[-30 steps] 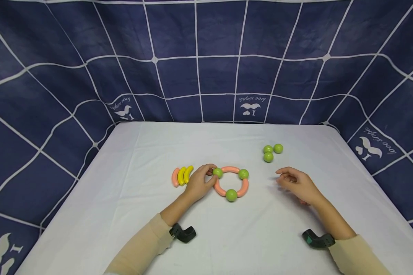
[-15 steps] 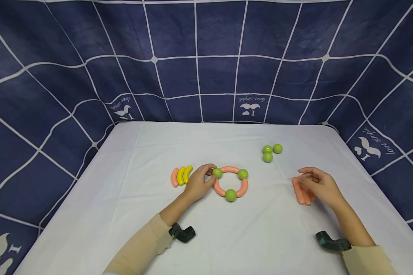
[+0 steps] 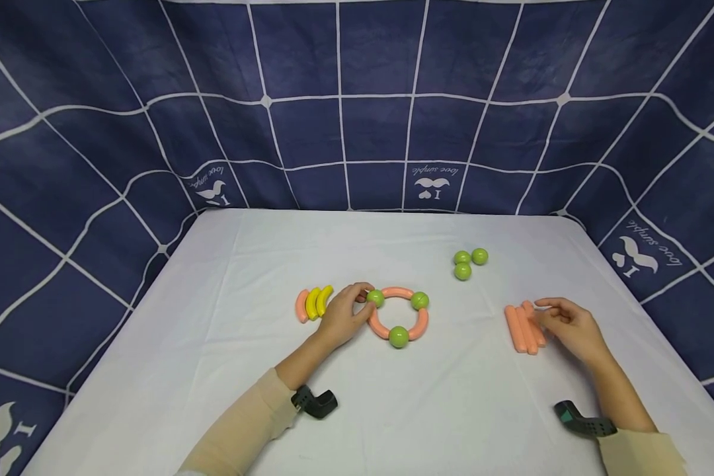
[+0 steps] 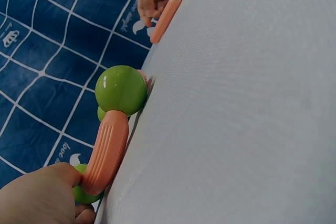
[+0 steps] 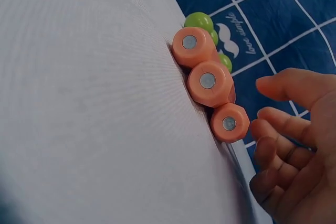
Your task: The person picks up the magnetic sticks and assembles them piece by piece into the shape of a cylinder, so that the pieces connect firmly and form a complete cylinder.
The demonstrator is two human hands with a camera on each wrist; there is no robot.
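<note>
My left hand pinches a green ball on the left of a ring of orange curved sticks and green balls lying on the white cloth. In the left wrist view, the thumb lies against this ball, beside a ribbed curved stick. My right hand is at the right of three straight orange magnetic sticks laid side by side. Silver discs show on the ends of these sticks in the right wrist view. The right hand's fingers are loosely bent, with nothing between them.
Three loose green balls lie behind the ring, to the right. Left of the left hand are two yellow curved sticks and an orange curved one. A blue gridded curtain stands round the table's back and sides.
My right hand has moved right, bringing the three straight orange sticks into view on the cloth. The left hand and the ring have stayed in place.
</note>
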